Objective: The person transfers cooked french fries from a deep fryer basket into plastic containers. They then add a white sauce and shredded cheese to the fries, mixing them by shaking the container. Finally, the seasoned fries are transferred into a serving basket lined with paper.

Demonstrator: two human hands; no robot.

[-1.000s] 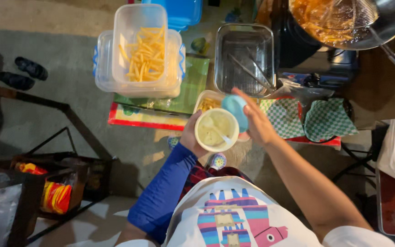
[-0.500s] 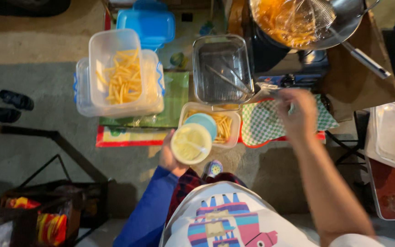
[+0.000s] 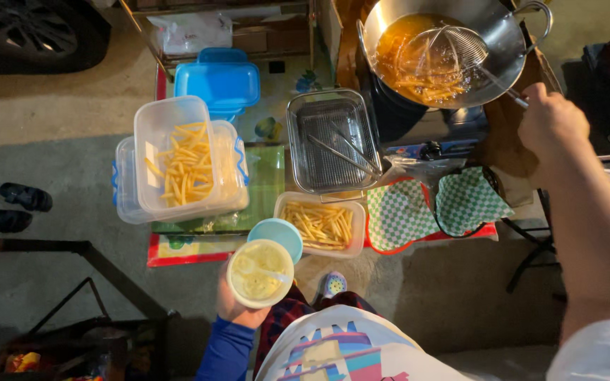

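The left hand [image 3: 238,310] is clamped around a round white plastic tub of pale sauce [image 3: 260,273]; the right hand [image 3: 551,127] is closed on the wire skimmer's handle [image 3: 504,89] over the steel frying wok [image 3: 453,49].

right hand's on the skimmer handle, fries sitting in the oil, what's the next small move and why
Probably lift the wire skimmer slightly so the fries drain over the wok. The right hand grips its handle, the basket sits among golden fries in the oil, and the mesh draining tray beside the wok holds only tongs. The left hand is occupied with a cup.
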